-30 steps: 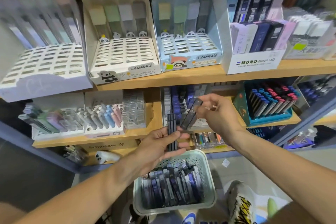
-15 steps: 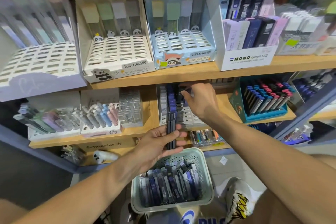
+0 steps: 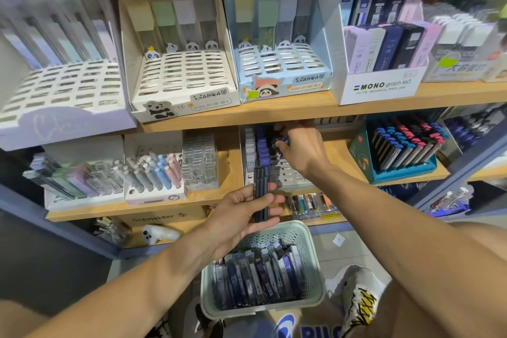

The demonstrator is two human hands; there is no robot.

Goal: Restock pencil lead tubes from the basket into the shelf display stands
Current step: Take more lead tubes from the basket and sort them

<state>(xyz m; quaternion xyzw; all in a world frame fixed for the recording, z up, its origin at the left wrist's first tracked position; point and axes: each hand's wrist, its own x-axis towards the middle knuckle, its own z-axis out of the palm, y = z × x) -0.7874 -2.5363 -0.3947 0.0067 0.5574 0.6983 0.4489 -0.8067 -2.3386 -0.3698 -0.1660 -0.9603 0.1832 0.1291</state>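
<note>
A pale green basket [image 3: 312,244] below the shelves holds several dark and blue pencil lead tubes [image 3: 258,274]. My left hand [image 3: 241,214] grips a small upright stack of dark lead tubes [image 3: 260,195] just above the basket. My right hand [image 3: 299,148] reaches under the upper shelf into a white slotted display stand [image 3: 288,175] on the middle shelf and pinches a dark tube [image 3: 279,143] at the stand's back rows. Blue and white tubes [image 3: 260,145] fill the stand's left columns.
The upper wooden shelf [image 3: 274,112] carries panda display stands and a MONO box [image 3: 384,63]. A teal stand [image 3: 403,151] of tubes sits right of my right hand. Clear cases and pastel tubes [image 3: 153,173] stand to the left. My shoe [image 3: 359,299] is by the basket.
My right hand carried one dark tube from beside my left hand up and back into the slotted stand. My left hand stayed nearly still with its stack.
</note>
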